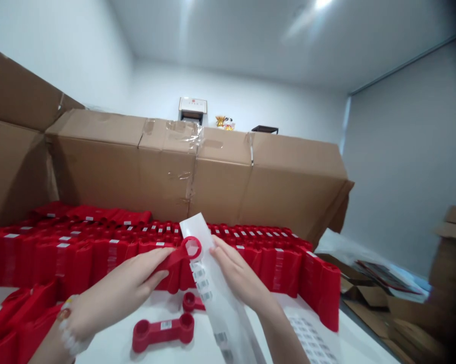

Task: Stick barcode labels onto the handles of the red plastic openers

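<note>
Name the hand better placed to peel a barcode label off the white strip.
Probably the right hand: it rests on the white backing strip beside the barcode labels, while the left hand grips a red plastic piece.

Rows of plastic parts [110, 258] stand across the far side of a table [359, 344], with a long cardboard box [197, 172] behind them. On the near tabletop, a loose plastic part [163, 331] lies left of a sheet of stickers [311, 341]. Above it, the left hand [114, 288] holds another plastic part [177, 255] against a sticker strip [209, 283], with the right hand [239, 270] on the strip's right side.
</note>
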A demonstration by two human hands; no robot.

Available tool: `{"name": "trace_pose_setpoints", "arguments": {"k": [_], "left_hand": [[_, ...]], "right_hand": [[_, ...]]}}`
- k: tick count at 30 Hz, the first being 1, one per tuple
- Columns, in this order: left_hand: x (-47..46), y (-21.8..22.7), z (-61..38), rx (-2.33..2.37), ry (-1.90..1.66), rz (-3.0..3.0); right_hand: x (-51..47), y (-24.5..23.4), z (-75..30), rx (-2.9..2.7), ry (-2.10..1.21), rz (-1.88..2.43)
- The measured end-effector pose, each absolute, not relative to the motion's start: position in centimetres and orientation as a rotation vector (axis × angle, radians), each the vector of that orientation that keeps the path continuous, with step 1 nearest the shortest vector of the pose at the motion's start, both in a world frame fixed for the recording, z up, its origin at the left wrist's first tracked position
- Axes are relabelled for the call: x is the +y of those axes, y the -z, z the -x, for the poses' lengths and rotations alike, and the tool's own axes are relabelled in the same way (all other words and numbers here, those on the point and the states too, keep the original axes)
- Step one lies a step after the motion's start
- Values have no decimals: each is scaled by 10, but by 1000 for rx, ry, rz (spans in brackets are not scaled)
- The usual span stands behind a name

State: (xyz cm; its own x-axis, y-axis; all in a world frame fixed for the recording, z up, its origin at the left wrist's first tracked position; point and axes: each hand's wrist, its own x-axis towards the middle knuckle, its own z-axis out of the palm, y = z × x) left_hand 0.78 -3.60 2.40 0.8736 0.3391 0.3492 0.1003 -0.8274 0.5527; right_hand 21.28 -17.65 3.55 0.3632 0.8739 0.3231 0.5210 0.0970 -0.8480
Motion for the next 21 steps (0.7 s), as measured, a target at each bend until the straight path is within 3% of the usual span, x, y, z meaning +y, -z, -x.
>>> {"name": "trace_pose_setpoints", "arguments": {"k": [6, 21], "left_hand": [[-31, -22, -16, 383, -530, -2545], [-27, -12, -18, 563, -575, -2757]], "right_hand": [[-166, -35, -202, -1355, -563, 1501], [-140, -19, -197, -1265, -527, 1489]]}}
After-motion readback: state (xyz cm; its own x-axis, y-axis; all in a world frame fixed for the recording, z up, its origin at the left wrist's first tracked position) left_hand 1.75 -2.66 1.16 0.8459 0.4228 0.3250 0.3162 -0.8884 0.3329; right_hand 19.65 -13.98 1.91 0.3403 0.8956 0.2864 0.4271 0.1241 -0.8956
